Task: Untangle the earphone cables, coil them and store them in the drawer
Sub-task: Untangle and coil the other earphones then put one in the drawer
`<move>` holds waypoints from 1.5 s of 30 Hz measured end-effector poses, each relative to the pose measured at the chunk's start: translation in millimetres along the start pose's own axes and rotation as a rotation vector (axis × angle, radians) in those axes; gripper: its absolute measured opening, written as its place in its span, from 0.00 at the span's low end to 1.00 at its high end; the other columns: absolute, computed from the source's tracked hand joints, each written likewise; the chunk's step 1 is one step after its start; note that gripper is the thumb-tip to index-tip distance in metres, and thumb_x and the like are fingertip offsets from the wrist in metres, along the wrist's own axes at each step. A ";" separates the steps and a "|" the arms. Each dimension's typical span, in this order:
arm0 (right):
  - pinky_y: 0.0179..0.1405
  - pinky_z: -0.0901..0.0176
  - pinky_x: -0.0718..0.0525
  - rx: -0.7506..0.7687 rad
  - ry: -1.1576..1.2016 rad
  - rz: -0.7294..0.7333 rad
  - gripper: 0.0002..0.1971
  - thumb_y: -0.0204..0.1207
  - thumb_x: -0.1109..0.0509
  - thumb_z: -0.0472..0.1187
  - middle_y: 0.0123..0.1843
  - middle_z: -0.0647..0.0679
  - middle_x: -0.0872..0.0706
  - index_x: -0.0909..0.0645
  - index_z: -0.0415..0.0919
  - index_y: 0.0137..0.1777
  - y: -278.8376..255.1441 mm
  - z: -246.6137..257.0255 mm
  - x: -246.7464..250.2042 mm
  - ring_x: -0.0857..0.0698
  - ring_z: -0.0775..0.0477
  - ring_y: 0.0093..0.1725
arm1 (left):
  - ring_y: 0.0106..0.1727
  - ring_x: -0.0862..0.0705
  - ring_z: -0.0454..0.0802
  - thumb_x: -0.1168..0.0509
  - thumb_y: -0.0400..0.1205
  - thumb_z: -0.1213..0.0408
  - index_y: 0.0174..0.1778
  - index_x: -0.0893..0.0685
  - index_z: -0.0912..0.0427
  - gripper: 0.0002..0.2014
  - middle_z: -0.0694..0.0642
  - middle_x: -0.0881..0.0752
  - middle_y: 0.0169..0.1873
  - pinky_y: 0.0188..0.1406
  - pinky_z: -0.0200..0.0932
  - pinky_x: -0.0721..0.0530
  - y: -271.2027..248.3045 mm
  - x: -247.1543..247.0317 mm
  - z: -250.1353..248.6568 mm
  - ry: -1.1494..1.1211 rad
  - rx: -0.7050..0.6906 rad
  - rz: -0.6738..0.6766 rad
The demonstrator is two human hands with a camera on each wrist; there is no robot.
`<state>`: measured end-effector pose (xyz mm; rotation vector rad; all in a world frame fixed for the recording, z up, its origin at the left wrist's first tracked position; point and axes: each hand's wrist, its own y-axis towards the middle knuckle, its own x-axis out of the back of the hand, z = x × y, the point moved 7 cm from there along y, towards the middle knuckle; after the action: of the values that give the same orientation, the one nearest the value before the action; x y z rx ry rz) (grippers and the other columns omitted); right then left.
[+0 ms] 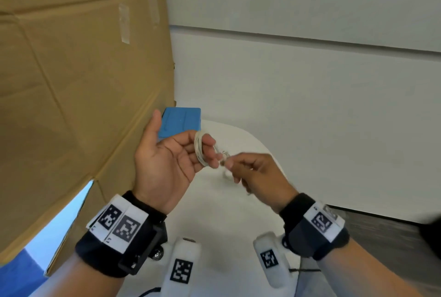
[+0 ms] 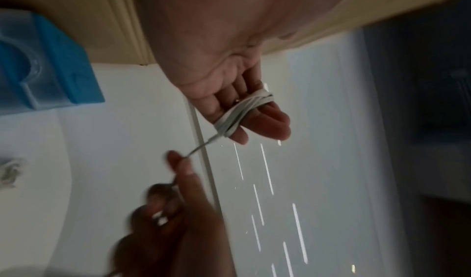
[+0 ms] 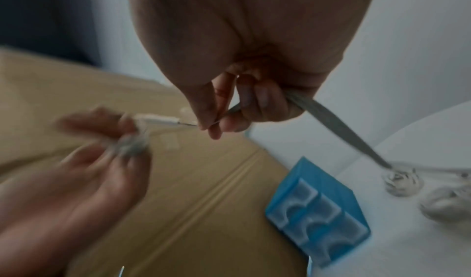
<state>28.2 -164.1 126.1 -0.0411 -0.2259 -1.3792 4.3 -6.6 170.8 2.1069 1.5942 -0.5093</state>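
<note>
Support surface: white round table (image 1: 241, 201), curved edge visible at right in the head view. Lying directly on it: blue moulded tray (image 3: 318, 212) with recessed compartments, near the far-left edge and beside the cardboard sheet (image 1: 78, 77); in the right wrist view, two coiled bundles of white earphone cable (image 3: 402, 182) close together, apart from the tray. Whether the cardboard stands on the table or behind it cannot be told.
</note>
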 end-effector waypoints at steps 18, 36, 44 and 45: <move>0.25 0.73 0.31 0.252 -0.092 -0.047 0.09 0.81 0.30 0.36 0.19 0.60 0.24 0.15 0.31 0.41 -13.8 81.8 14.3 0.29 0.60 0.20 | 0.33 0.15 0.58 0.60 0.81 0.34 0.42 0.13 0.70 0.43 0.66 0.13 0.33 0.43 0.50 0.18 -0.2 -13.1 25.2 0.562 -0.051 0.078; 0.24 0.73 0.30 0.046 -0.026 -0.087 0.09 0.80 0.27 0.38 0.23 0.57 0.20 0.12 0.34 0.41 8.9 9.0 6.6 0.28 0.63 0.20 | 0.33 0.12 0.57 0.54 0.84 0.39 0.44 0.14 0.73 0.38 0.65 0.12 0.33 0.51 0.52 0.17 2.3 1.2 15.4 0.055 0.206 -0.058; 0.32 0.64 0.27 0.015 -0.198 0.295 0.09 0.85 0.35 0.42 0.23 0.59 0.24 0.12 0.44 0.53 -58.0 -10.7 -51.7 0.28 0.54 0.28 | 0.53 0.10 0.60 0.49 0.83 0.39 0.56 0.16 0.71 0.35 0.70 0.11 0.52 0.59 0.47 0.17 8.1 37.7 -5.3 0.112 -0.085 -0.306; 0.31 0.63 0.29 0.048 -0.209 0.304 0.09 0.85 0.35 0.43 0.23 0.59 0.25 0.13 0.45 0.52 -62.3 -0.5 -51.2 0.29 0.54 0.28 | 0.53 0.10 0.59 0.49 0.83 0.39 0.55 0.15 0.69 0.34 0.69 0.11 0.51 0.56 0.45 0.17 8.7 37.6 -3.9 0.230 -0.109 -0.306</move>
<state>-41.4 -126.7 109.7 -0.1731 -0.4103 -1.0652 22.7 23.6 154.8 1.9053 2.0429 -0.2740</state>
